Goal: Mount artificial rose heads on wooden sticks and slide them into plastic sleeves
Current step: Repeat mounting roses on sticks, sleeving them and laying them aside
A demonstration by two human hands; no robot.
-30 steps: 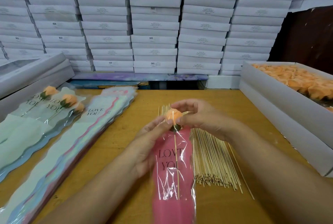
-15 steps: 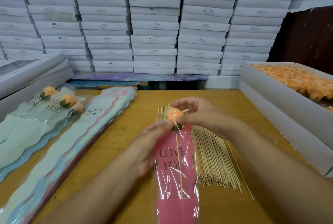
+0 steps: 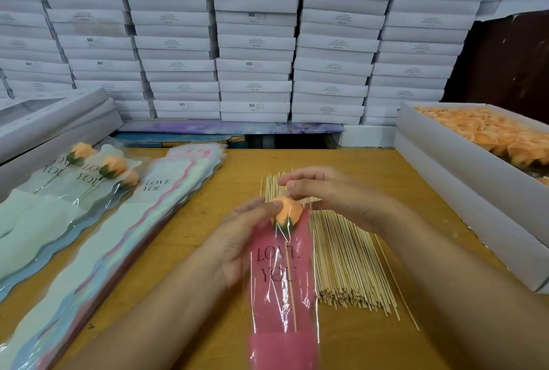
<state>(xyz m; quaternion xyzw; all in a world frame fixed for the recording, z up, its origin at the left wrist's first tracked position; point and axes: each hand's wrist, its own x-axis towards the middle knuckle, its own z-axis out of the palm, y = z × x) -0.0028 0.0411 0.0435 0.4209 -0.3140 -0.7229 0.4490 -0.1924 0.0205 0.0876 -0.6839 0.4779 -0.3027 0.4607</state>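
Since a second ago I see the rose (image 3: 286, 211) sunk deeper, its head now at the sleeve mouth; the right hand (image 3: 332, 197) has let go of it and lifted just above; the left hand (image 3: 243, 238) is unchanged, gripping the pink sleeve (image 3: 282, 286) from the left, thumb by the bloom; right-hand fingers loosely bent, holding nothing I can see; the sleeve is glossy crinkled film with a pink backing, printed LOVE YOU, held over the near middle of the table (image 3: 190, 250); one thin wooden stick (image 3: 292, 295) runs straight down inside it; the rose is soft orange foam on a green base; to the right, a flat pile of pale sticks (image 3: 347, 265), too many to count, one stray at its right edge; left, a stack of wavy-edged empty sleeves (image 3: 118, 244), and three finished roses (image 3: 114, 166) in mint sleeves; far right, an open white box (image 3: 445, 167) packed with orange rose heads (image 3: 487, 131); behind, a wall of stacked white boxes (image 3: 255, 42) in about six columns.
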